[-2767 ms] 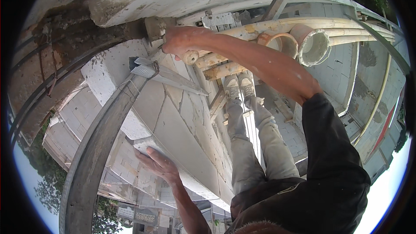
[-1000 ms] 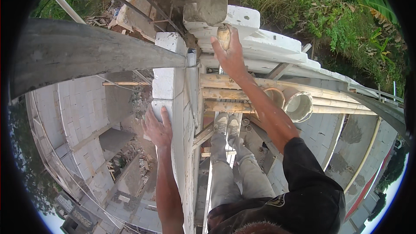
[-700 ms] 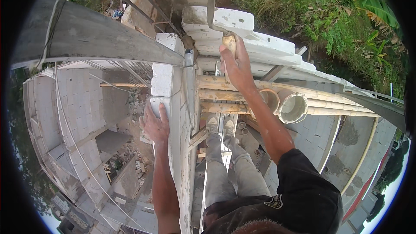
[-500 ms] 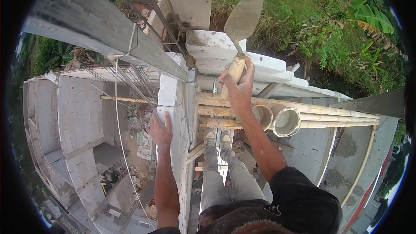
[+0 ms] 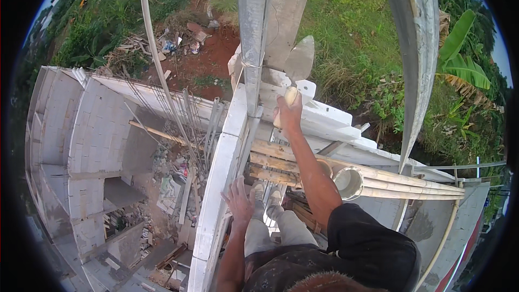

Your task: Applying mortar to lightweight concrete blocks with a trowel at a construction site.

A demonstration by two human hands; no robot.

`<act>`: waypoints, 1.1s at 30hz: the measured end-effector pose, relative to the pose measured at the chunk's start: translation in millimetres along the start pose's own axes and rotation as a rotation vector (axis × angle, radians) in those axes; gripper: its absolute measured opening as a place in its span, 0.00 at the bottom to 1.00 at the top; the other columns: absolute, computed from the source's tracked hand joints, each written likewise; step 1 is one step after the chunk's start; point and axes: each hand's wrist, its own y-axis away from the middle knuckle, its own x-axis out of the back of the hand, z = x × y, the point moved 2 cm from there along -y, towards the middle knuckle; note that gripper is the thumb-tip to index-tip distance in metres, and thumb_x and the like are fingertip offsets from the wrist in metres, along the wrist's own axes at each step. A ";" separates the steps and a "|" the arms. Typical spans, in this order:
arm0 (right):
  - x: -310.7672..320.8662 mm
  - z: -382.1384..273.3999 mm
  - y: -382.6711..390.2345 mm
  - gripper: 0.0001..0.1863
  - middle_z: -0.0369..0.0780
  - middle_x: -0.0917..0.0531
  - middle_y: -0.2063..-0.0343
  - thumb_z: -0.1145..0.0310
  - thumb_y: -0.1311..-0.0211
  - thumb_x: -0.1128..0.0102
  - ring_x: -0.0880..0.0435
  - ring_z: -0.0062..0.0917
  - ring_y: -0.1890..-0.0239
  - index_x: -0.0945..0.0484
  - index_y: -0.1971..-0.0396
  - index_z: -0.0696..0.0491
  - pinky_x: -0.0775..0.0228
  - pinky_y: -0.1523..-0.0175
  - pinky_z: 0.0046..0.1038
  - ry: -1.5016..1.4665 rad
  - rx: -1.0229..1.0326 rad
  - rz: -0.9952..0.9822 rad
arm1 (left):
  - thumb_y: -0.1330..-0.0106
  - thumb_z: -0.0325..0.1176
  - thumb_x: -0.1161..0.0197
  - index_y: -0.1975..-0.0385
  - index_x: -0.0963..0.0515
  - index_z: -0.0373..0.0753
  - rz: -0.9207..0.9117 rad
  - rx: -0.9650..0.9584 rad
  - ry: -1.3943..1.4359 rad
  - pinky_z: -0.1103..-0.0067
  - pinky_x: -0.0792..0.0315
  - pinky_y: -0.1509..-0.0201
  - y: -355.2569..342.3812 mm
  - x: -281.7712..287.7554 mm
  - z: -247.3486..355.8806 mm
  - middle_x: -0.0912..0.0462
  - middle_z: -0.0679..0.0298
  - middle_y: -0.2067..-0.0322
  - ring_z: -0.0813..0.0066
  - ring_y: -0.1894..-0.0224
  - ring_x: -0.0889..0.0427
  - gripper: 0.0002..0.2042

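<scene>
My right hand [image 5: 290, 111] is closed round the pale wooden handle of a trowel [image 5: 300, 60]. Its grey, leaf-shaped blade points away from me, above the far end of the white block wall [image 5: 330, 112]. My left hand [image 5: 239, 201] holds nothing; its fingers are spread beside the top of the near white wall [image 5: 215, 184]. Whether its fingertips touch that wall I cannot tell. Below my right forearm a round bucket with a mortar-smeared rim [image 5: 347, 182] rests by the bamboo poles [image 5: 378, 173]. A second container beside it is partly hidden by the arm.
A grey metal post [image 5: 252, 32] rises from the wall ahead, and a curved-looking metal beam [image 5: 419, 48] crosses at the right. My feet [image 5: 267, 196] stand on a narrow platform. At the left, rubble [image 5: 173, 184] lies far below beside thin steel rods [image 5: 192, 116].
My left hand has come off the near wall's top and moved right. The trowel has gone forward and lower, toward the far wall end. The whole view has shifted and turned.
</scene>
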 end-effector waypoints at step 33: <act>-9.4 -20.2 8.6 0.33 0.57 0.21 0.53 0.63 0.42 0.36 0.23 0.53 0.48 0.39 0.39 0.54 0.32 0.44 0.46 0.558 0.462 0.140 | 0.31 0.48 0.42 0.32 0.42 0.37 -0.577 0.454 0.509 0.62 0.35 0.35 223.9 44.9 -240.8 0.32 0.43 0.38 0.50 0.38 0.29 0.33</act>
